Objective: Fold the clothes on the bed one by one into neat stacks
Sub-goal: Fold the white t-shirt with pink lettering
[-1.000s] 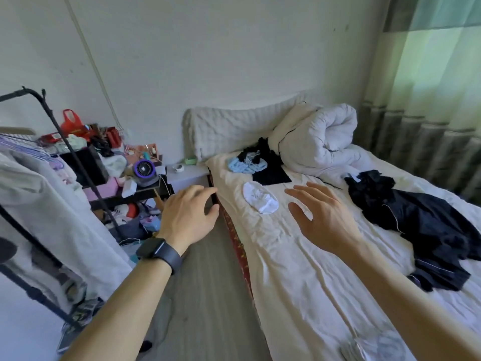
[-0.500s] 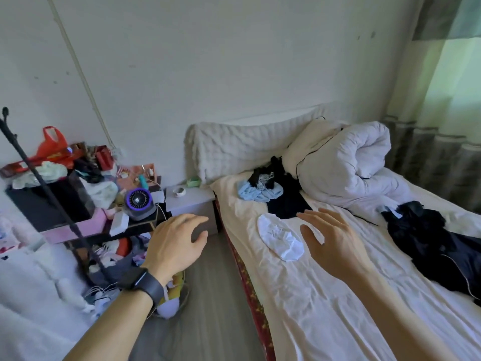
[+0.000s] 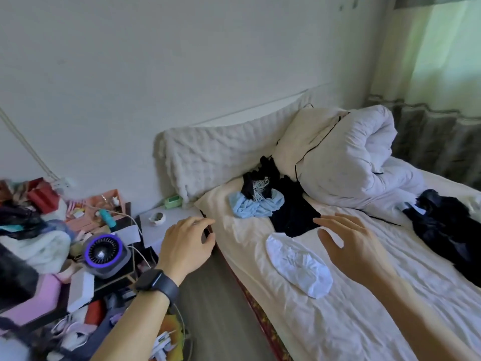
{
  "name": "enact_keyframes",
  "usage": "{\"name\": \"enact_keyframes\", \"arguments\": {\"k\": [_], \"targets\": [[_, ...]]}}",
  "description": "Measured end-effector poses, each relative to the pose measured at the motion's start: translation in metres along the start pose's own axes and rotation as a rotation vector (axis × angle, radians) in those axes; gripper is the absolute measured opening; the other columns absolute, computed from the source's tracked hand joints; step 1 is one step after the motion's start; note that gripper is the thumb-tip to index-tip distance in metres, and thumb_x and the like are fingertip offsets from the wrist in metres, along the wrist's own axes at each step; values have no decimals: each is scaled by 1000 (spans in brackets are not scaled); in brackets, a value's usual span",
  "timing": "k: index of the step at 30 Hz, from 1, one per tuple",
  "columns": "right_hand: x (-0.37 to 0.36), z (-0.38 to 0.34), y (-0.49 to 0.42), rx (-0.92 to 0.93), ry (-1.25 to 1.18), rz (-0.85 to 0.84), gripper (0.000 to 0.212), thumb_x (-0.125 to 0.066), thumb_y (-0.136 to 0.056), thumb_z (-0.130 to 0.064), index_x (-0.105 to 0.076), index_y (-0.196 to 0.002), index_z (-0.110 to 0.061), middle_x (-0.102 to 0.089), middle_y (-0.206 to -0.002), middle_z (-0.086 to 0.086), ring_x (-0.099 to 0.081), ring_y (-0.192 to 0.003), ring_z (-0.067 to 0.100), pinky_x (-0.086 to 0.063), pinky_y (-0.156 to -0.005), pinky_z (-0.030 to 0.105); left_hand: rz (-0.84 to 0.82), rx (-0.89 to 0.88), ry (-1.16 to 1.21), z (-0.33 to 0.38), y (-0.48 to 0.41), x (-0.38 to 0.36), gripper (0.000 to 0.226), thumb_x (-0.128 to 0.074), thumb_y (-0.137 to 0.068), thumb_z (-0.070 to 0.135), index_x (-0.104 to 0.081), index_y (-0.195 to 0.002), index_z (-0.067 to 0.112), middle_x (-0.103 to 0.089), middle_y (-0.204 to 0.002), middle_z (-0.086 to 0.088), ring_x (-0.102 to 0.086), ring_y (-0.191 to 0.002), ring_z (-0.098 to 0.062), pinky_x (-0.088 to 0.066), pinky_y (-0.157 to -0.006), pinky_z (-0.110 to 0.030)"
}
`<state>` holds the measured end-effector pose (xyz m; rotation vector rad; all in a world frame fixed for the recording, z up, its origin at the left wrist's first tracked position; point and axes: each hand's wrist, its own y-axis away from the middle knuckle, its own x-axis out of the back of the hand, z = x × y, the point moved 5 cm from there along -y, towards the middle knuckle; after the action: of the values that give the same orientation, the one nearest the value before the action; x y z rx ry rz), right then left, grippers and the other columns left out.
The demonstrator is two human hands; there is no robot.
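Fingers spread and palm down, the right hand hovers over the bed sheet and holds nothing. It is just beside a small white garment lying flat on the sheet, and near the lower edge of a black garment. The left hand, a smartwatch at its wrist, hangs empty with fingers loosely curled, over the gap between the bed's edge and the nightstand. Toward the headboard a light blue garment is bunched against a crumpled black-and-white piece. A dark heap of clothes lies well apart at the right, below the rolled duvet. No folded stack shows, so I judge the task barely begun: this is the reach for a first piece. The next move calls for settling on one garment, likely the white one nearest the right hand, pinching an edge, lifting it clear and spreading it on bare sheet.
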<state>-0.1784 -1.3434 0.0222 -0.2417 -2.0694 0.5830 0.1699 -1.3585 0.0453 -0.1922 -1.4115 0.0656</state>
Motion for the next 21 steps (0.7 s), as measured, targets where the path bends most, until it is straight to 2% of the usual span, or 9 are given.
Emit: {"name": "enact_keyframes", "arguments": {"k": [6,9,13,17,21], "targets": [[-64,18,-40,-181,41,1,23,-72,-93,-20,-77,-114,-25,-74,-116,-9,-65,-115,24,-51,-91,36,-130,-146,61,-7,-128,-50,37,-50,-98,40,-58,-134,36,-57,-135,10,-54,-122,-18,-44,-97,-36],[-104,40,-48,-285,31,-36,25,-59,-97,-34,-76,-115,-28,-74,-116,-9,-64,-115,25,-50,-93,38,-228,-239,66,7,-181,-93,37,-49,-99,38,-58,-135,34,-55,-138,10,-54,-122,-16,-43,-98,-33],[-164,80,-51,-489,14,-114,25,-62,-99,-29,-74,-120,-29,-71,-122,-12,-60,-121,21,-44,-97,31,-388,-348,47,28,-237,-171,38,-47,-100,39,-55,-137,35,-53,-139,10,-50,-126,-17,-41,-103,-35],[-228,113,-45,-701,-37,-266,30,-55,-102,-34,-68,-129,-34,-65,-132,-14,-52,-131,20,-44,-104,34,-595,-449,-39,49,-271,-251,40,-44,-100,41,-52,-139,37,-54,-139,10,-50,-127,-17,-39,-103,-34],[-284,141,-33,-915,-74,-445,35,-47,-105,-39,-60,-137,-38,-58,-141,-17,-44,-137,16,-41,-107,31,-800,-541,-127,60,-285,-324,42,-43,-99,38,-51,-140,38,-54,-137,7,-49,-127,-19,-38,-103,-35]]}}
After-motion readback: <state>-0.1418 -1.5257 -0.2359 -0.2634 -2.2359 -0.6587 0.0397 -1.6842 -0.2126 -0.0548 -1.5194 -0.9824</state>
